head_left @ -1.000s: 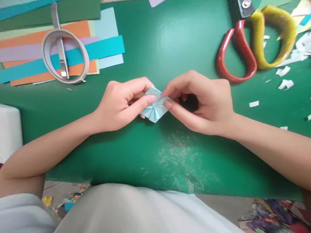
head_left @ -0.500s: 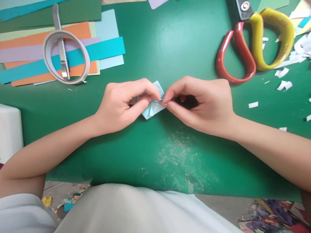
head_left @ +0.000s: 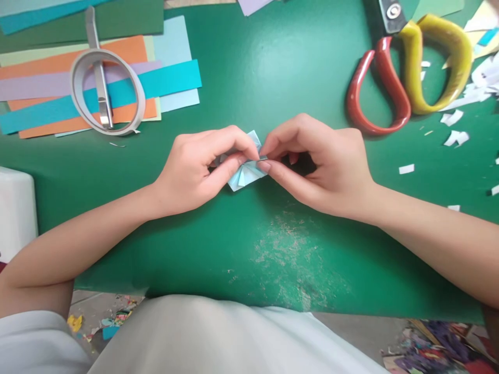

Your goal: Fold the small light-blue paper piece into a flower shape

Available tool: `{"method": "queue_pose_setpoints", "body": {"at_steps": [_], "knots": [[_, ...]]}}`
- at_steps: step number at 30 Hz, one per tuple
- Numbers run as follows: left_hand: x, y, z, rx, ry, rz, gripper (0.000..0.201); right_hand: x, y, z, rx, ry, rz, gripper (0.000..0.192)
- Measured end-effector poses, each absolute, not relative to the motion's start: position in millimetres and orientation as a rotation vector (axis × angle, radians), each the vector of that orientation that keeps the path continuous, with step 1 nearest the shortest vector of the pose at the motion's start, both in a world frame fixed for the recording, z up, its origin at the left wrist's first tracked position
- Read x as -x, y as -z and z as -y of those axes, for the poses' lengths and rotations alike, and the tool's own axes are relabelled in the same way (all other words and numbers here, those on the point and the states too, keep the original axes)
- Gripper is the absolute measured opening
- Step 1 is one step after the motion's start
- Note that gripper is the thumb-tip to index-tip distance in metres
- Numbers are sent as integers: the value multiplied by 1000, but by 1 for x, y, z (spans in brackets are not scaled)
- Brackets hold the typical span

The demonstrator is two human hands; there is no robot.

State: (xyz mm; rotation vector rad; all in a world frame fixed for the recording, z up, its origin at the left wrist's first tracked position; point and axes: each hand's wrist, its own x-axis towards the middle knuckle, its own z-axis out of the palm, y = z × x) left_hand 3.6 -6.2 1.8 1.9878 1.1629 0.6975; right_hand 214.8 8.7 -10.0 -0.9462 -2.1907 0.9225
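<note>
At the left edge of the green table [head_left: 195, 254], a white object [head_left: 16, 213] with a rounded corner is partly in view. Farther back lie overlapping coloured paper strips [head_left: 171, 75], orange, lilac and turquoise among them. On these rests a pale ring [head_left: 76, 91], with a slim metal tool [head_left: 102, 96] crossing its opening. Next comes the left hand [head_left: 198, 169], thumb and curved index finger clamped over a small, light-blue folded paper [head_left: 241, 181]. This paper sits between the two hands, above the table's middle, its pleats fanning toward the near side. The right hand [head_left: 322, 163] pinches its right edge, thumb and index fingertips nearly together, the other fingers curled beneath. Beyond, well apart from that hand's fingertips, lie scissors [head_left: 393, 18] with one red and one yellow handle, then white scraps [head_left: 483, 75] at far right.
</note>
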Motion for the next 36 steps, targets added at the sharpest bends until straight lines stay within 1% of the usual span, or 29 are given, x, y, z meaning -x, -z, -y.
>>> {"method": "queue_pose_setpoints", "body": {"at_steps": [5, 9, 13, 19, 28, 36], "knots": [[-4, -2, 6, -2018, -709, -1145, 19, -216, 10, -10, 917, -910, 2210, 7], [-3, -1, 7, -1957, -699, -1148, 16, -217, 11, -10, 812, -910, 2225, 15], [-1, 0, 8, -1894, -680, -1154, 14, -218, 12, -10, 763, -902, 2232, 17], [-2, -1, 6, -1796, -692, -1167, 20, -217, 12, -10, 747, -890, 2234, 19], [-3, 0, 6, -1723, -694, -1140, 16, -216, 12, -14, 744, -935, 2268, 21], [-2, 3, 8, -1803, -697, -1157, 11, -216, 11, -13, 711, -902, 2299, 15]]}}
